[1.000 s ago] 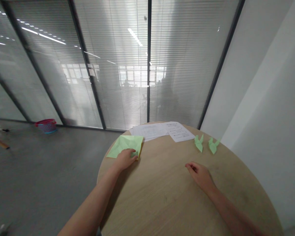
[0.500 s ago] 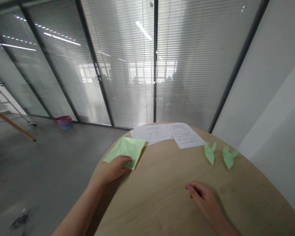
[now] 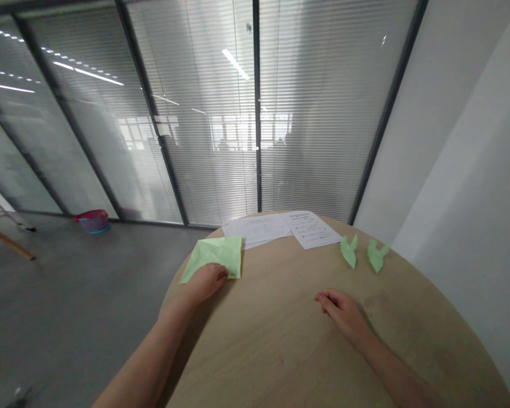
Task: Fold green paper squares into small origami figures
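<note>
My left hand (image 3: 207, 279) lies on the near edge of a stack of light green paper squares (image 3: 215, 255) at the left of the round wooden table (image 3: 280, 340), fingers pressed down on the paper. My right hand (image 3: 341, 309) rests palm down on the bare tabletop to the right of centre, fingers loosely curled, with nothing in it. Two small folded green paper figures (image 3: 348, 251) (image 3: 376, 255) stand beyond my right hand near the table's far right edge.
Two white printed sheets (image 3: 280, 228) lie at the far edge of the table. Behind them is a glass wall with blinds; a white wall is at the right. A red basket (image 3: 92, 220) sits on the grey floor at the left.
The view swung right and then back left. My left hand stayed on the green paper, and my right hand stayed on the table.
</note>
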Motion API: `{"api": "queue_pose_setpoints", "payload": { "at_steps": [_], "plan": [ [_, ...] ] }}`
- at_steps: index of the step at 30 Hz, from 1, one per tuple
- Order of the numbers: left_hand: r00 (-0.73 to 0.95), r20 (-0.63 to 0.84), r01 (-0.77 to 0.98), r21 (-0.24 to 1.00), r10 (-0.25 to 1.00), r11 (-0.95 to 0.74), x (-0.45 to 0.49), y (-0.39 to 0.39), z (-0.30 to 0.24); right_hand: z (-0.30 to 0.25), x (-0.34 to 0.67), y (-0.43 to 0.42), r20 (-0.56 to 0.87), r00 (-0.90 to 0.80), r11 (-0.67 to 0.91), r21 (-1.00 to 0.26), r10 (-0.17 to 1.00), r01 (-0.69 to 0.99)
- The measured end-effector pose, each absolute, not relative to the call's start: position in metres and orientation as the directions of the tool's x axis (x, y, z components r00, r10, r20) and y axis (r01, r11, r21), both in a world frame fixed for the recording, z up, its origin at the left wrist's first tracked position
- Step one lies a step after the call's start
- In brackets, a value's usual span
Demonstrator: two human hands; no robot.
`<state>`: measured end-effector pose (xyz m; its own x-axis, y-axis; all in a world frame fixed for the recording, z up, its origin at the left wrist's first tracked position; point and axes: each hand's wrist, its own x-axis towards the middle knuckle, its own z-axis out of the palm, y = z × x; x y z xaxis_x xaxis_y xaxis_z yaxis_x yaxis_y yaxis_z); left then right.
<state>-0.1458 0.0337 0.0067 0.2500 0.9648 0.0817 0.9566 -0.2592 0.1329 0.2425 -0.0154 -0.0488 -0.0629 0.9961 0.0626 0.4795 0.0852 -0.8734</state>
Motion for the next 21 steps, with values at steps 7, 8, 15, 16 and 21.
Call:
{"api": "queue_pose_setpoints", "payload": {
  "at_steps": [7, 8, 15, 16, 21],
  "plan": [
    [0.277, 0.106, 0.953, 0.098, 0.955, -0.287, -0.143, 0.031, 0.008, -0.048, 0.238, -0.02, 0.135, -0.073, 0.153, -0.822, 0.988, 0.549],
    [0.281, 0.11, 0.952, 0.095, 0.953, -0.292, -0.143, 0.031, 0.008, -0.049, 0.237, -0.021, 0.147, -0.069, 0.16, -0.81, 0.987, 0.563],
    [0.189, 0.178, 0.978, 0.055, 0.966, -0.202, -0.141, 0.028, 0.013, -0.054, 0.235, -0.018, 0.209, -0.047, 0.189, -0.736, 0.977, 0.651],
    [0.177, 0.203, 0.98, 0.055, 0.963, -0.191, -0.141, 0.027, 0.014, -0.054, 0.235, -0.017, 0.218, -0.042, 0.191, -0.728, 0.975, 0.658],
    [0.11, 0.308, 0.985, 0.096, 0.945, -0.146, -0.141, 0.024, 0.02, -0.053, 0.236, -0.017, 0.227, -0.041, 0.195, -0.717, 0.973, 0.67]
  ]
}}
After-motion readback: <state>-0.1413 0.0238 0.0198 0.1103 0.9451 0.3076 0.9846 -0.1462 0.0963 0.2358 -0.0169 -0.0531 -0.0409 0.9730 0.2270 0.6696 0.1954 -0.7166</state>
